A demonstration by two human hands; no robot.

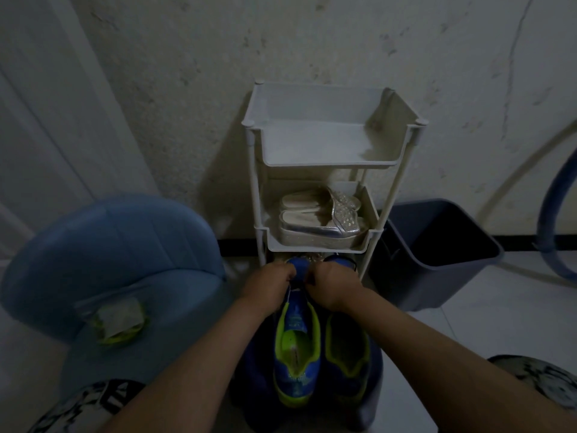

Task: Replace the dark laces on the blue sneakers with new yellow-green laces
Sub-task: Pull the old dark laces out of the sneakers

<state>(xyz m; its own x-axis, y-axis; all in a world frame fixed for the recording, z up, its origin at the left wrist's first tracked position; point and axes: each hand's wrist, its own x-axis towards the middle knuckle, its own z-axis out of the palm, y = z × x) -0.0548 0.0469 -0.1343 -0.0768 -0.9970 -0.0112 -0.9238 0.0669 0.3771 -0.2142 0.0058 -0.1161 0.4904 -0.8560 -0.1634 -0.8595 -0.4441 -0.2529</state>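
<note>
Two blue sneakers with yellow-green lining stand side by side on the floor, toes pointing away from me. The left sneaker (296,348) is brighter lit; the right sneaker (346,354) lies in shadow. My left hand (268,289) and my right hand (334,285) both sit over the lace area of the left sneaker, fingers curled and pinching a thin lace (288,292) there. The lace's colour is hard to tell in the dim light. A clear packet holding yellow-green laces (117,320) lies on the blue chair seat to my left.
A white three-tier rack (331,164) stands against the wall ahead, with silver sandals (321,217) on its middle shelf. A dark bin (437,251) sits at its right. The blue chair (109,260) fills the left side. My knees show at both lower corners.
</note>
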